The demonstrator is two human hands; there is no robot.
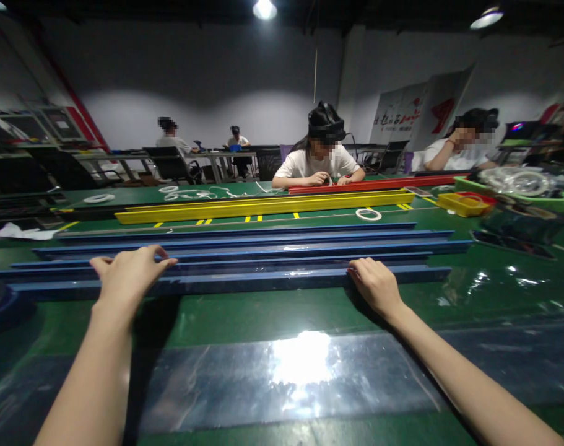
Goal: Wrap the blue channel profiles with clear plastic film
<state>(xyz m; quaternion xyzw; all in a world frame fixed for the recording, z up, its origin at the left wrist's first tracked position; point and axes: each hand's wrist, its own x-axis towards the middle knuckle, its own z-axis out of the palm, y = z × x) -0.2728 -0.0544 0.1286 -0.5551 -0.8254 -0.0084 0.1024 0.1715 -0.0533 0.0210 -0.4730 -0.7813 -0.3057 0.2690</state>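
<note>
Several long blue channel strips (pixel 263 282) lie side by side across the green table in front of me. My left hand (pixel 128 275) reaches over the left part of the nearest strips, its fingers bent down around a blue channel strip; the fingertips are partly hidden. On the right, my right hand (pixel 376 288) has its fingers curled over the nearest strip close to its right end, and the thumb is hidden.
Beyond the blue strips lie yellow strips (pixel 263 207) and a red strip (pixel 379 184). A white ring (pixel 368 214) rests near a yellow tray (pixel 462 204) and a green bin (pixel 560 198). Clear sheeting (pixel 207 384) covers the near table. A co-worker (pixel 316 164) sits opposite.
</note>
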